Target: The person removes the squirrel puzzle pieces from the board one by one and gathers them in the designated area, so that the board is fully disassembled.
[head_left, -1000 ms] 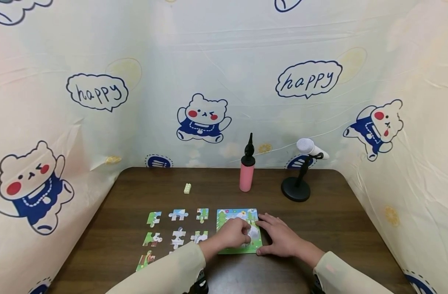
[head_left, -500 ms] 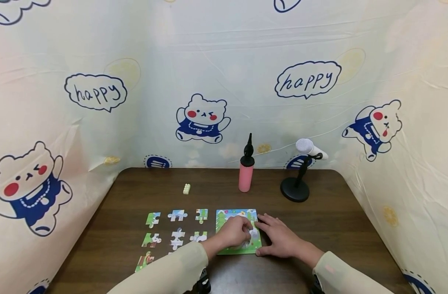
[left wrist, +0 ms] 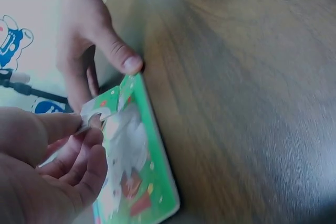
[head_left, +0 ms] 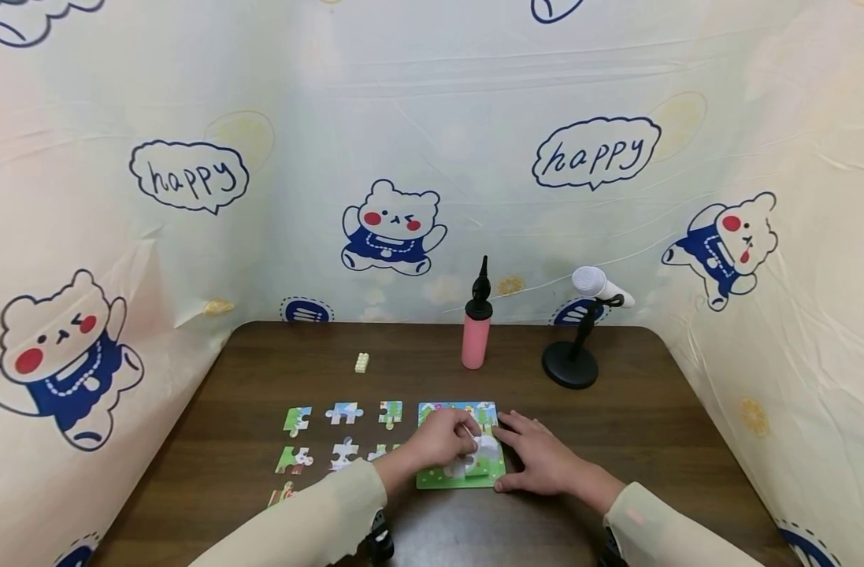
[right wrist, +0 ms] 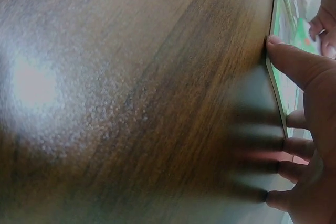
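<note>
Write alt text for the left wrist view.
A left hand pinches a white puzzle piece above a green puzzle board on a dark wooden table. The right hand's thumb braces the board's edge.

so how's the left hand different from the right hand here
The left hand pinches a puzzle piece over the puzzle board, fingers curled; the right hand lies flat with straight fingers, its thumb against the board's edge. The left is above the board, the right beside it. Both wear cream sleeves.

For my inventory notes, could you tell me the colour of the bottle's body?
Pink, with a black top; the bottle shows best in the head view.
</note>
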The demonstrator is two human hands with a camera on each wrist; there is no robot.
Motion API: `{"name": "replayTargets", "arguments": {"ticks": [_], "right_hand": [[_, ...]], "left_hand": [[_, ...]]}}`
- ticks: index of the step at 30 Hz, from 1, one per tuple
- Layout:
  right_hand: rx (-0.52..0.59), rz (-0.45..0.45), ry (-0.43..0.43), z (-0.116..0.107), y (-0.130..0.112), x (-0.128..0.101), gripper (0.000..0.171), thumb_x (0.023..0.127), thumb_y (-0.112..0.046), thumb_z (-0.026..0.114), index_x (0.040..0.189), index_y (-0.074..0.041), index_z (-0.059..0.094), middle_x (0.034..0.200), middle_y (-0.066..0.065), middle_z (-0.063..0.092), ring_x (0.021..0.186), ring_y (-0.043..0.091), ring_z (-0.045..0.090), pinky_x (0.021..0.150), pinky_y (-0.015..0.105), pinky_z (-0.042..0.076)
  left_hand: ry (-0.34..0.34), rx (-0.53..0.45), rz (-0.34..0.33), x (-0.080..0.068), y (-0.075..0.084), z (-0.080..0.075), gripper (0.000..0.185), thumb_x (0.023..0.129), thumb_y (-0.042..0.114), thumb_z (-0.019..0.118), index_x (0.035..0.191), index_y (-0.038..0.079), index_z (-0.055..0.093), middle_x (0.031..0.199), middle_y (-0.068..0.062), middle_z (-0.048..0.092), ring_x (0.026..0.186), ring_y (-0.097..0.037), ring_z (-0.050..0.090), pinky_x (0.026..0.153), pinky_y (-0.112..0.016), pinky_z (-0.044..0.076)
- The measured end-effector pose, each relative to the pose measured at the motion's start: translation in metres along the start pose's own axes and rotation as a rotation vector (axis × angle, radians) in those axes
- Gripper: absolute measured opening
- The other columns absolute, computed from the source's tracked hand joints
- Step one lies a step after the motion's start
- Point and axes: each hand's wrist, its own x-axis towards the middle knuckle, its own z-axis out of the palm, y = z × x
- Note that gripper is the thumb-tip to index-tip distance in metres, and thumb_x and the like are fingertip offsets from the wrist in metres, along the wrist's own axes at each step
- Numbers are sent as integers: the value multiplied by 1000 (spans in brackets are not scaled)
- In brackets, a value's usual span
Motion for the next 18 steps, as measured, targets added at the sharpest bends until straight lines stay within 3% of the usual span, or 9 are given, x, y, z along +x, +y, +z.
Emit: {"name": "replayTargets", "arguments": {"ticks": [4,10,18], "right_hand": [[-6,3,-8,0,0,0,89,85,-63,73,152,-10,49,164,16,33,154,41,26,117,66,27],[-9,18,-19,-1,-1,0,89,85,-63,74,153,-11,49,165,14,33,154,40,25,118,65,27],[-18,27,-21,-1,-1,1,91,83,-67,73,152,-12,50,164,14,34,154,39,27,118,65,28]], "left_hand": [[-35,-68,-29,-9,-2,-15,13,91,2,71,103,-1,72,75,-5,68,58,-17,61,49,-27,46],[-36,-69,-1,-27,-10,-38,11,91,0,70,101,-3,72,75,-9,69,65,-34,68,54,-35,53],[-29,-69,-35,-58,-31,-59,8,89,0,71,98,0,73,74,-5,68,62,-18,62,53,-28,49]]}}
